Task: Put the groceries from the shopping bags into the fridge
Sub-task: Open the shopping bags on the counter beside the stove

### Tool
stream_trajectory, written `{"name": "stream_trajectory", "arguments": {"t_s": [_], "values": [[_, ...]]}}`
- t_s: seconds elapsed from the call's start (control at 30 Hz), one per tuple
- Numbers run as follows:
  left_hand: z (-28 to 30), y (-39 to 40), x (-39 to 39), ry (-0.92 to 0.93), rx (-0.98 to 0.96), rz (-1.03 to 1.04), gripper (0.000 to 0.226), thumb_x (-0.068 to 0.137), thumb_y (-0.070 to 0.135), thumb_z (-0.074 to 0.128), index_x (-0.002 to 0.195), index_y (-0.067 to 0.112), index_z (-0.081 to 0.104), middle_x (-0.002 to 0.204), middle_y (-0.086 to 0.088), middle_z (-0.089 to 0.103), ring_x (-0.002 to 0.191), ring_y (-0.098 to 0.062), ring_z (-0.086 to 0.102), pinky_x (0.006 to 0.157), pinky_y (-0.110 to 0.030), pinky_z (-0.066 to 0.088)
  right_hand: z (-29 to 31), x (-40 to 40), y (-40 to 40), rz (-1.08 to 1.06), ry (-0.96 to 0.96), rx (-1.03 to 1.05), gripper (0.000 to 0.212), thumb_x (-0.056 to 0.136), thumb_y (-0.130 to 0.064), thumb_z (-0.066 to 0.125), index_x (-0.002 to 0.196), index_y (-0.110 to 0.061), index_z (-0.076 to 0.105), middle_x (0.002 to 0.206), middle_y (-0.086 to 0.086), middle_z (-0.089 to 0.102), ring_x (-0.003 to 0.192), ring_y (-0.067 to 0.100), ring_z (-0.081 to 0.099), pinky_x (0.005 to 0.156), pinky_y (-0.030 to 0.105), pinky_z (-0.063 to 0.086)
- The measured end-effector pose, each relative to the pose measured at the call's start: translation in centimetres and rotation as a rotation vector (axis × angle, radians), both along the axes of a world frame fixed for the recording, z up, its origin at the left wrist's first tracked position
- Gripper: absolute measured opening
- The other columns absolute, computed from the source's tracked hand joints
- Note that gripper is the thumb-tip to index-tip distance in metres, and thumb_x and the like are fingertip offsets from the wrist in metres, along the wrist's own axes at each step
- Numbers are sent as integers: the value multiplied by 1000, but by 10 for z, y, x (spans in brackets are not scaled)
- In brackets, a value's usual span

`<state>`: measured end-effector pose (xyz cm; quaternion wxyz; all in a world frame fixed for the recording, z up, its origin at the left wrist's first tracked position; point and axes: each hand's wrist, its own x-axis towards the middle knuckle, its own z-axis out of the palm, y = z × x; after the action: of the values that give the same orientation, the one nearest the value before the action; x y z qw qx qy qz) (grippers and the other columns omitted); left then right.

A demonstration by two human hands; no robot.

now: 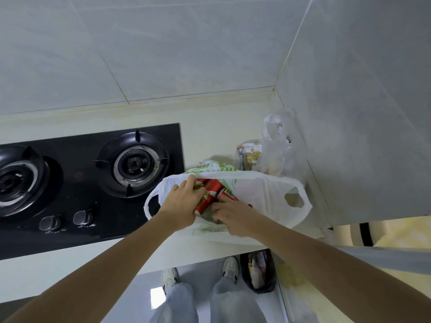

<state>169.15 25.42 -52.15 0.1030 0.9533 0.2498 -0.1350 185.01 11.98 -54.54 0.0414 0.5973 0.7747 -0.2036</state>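
White shopping bag (263, 197), thin plastic with green print, mouth open, red packets (211, 194) inside; it lies under both hands. It sits on a cream counter (210, 136) beside a black gas hob (88, 183) left of the hands, grey tiled walls (163, 43) beyond. Left hand (184, 201) and right hand (229, 215), fingers curled, both grip the red packets.

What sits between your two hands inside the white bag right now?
In the head view, a red package with a barcode label lies between the left hand and right hand, inside the white shopping bag.
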Motion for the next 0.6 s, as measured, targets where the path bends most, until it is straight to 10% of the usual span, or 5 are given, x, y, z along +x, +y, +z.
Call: {"name": "stream_trajectory", "arguments": {"t_s": [0.2,0.43,0.6], "values": [[12,9,-10,-284,-385,218,67,72,33,83,135,30,60,136,6,36,106,-15,57,90,-29,51,2,18,-4,-162,186,260,20,85,-1,62,91,-17,72,101,-6,69,99,20,55,64,33,55],[65,13,-17,-610,-798,533,45,83,11,80,121,33,68,126,18,63,96,-10,63,79,-19,54,44,14,-9,-841,771,448,10,93,-4,69,88,-12,68,85,-5,67,84,9,65,78,27,54],[101,20,-8,-681,-1147,708,20,99,24,65,117,25,74,120,-7,72,103,-30,69,84,-36,58,81,10,-6,-1071,962,422,11,105,-10,57,95,-15,57,85,-6,57,79,2,55,78,25,47]]}}
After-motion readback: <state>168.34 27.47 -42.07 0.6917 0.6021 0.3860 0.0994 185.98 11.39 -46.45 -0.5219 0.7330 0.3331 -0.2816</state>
